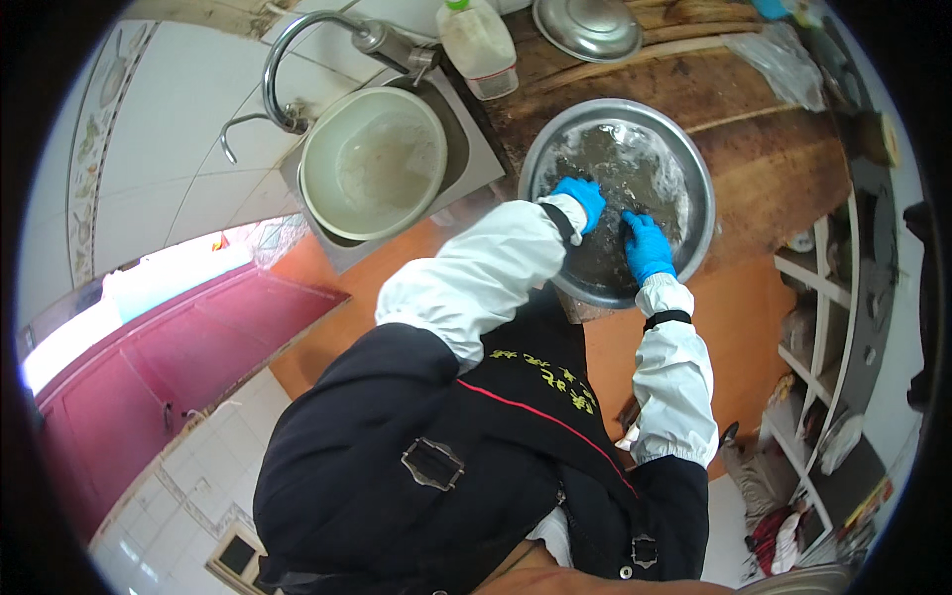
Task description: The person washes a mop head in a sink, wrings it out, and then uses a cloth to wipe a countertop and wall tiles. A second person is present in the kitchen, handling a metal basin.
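Note:
A round metal basin point(701, 223) of murky, foamy water point(632, 160) sits on the wooden worktop before me. My left hand point(581, 199), in a blue glove, is curled at the left side of the water. Its fingertips are hidden, so whatever it may hold cannot be seen. In a matching glove, my right hand point(648, 245) reaches over the near right rim. Its fingers point down into the water, close to the left hand. Dark bits show on the surface between the two hands, too blurred to name. White sleeve covers point(483, 260) protect both forearms.
Left of the basin, a pale green plastic tub point(309, 175) with cloudy water stands in a metal sink point(476, 160) under a curved faucet point(271, 74). Behind are a plastic jug point(476, 44) and a metal lid point(587, 28). A plastic bag point(777, 63) lies back right; shelves point(814, 282) stand at right.

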A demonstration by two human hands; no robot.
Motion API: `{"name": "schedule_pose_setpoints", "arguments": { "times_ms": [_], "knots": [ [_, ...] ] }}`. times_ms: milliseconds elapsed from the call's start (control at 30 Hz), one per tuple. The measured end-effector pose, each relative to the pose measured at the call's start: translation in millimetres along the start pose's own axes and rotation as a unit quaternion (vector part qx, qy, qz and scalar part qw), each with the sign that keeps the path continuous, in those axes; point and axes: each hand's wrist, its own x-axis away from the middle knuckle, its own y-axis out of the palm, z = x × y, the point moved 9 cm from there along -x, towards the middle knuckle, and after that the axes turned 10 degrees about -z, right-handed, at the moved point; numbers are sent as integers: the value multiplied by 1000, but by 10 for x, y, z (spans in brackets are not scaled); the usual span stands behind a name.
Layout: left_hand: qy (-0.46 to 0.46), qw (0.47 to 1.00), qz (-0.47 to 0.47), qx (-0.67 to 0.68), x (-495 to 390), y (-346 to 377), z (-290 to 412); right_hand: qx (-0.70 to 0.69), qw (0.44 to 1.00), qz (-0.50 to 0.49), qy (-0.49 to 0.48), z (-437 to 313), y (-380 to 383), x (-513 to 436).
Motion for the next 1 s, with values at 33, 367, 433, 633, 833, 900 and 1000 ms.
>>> {"name": "schedule_pose_setpoints", "arguments": {
  "times_ms": [33,367,433,633,833,900,1000],
  "knots": [
    [-7,999,-31,5,-48,106,-14,12,999,-44,16,57,160,-64],
    [1,995,-39,86,80,46,-119,-165,968,-156,104,354,321,-76],
    [61,973,96,200,273,-346,-78,-266,951,-115,110,250,19,34],
    [244,840,223,430,880,-1375,377,-516,856,-9,-33,-568,-1085,349],
    [300,782,102,537,988,-1403,617,-546,829,121,6,-861,-1945,731],
    [299,785,98,534,894,-1277,672,-551,822,140,-18,-974,-2092,867],
    [181,809,116,547,646,-1055,503,-572,801,173,-34,-921,-2137,1074]
  ]
}}
